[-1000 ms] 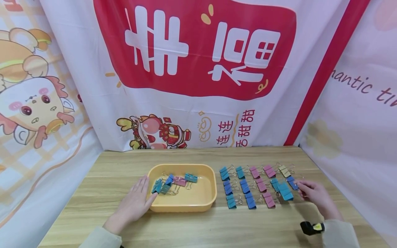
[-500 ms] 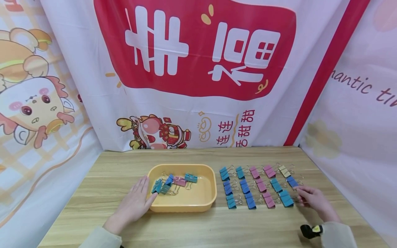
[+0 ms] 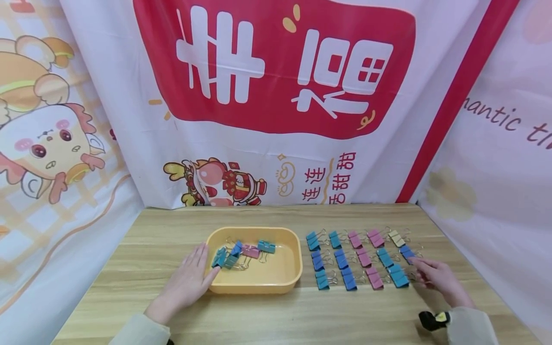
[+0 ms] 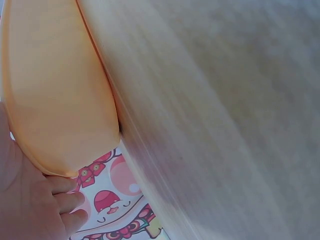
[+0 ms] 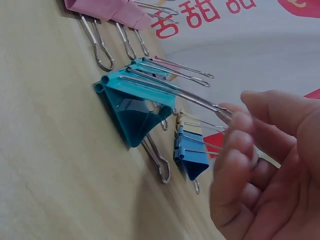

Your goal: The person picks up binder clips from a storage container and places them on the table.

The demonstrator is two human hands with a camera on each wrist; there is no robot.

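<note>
My left hand (image 3: 185, 282) rests against the left end of a yellow plastic tray (image 3: 276, 290), its thumb over the near rim. Inside the tray lie several binder clips, among them a pink one (image 3: 250, 251) and a teal one (image 3: 266, 247). At the right, my right hand (image 3: 437, 280) holds the wire handle of a large teal binder clip (image 3: 398, 276) with curled fingers. In the right wrist view that teal clip (image 5: 135, 107) sits on the wood, and the handle's end reaches the fingertips (image 5: 240, 122). A blue clip (image 5: 194, 155) stands just beyond.
Several binder clips stand in rows right of the tray, such as a dark blue one (image 3: 348, 279), a pink one (image 3: 374, 278) and a yellow one (image 3: 396, 238). Printed cloth (image 3: 276, 167) hangs along the back of the wooden table (image 3: 267, 321) and both sides.
A second ago the large teal clip was held tilted over the row; it came down onto the table at the row's near end. The left hand stays on the tray.
</note>
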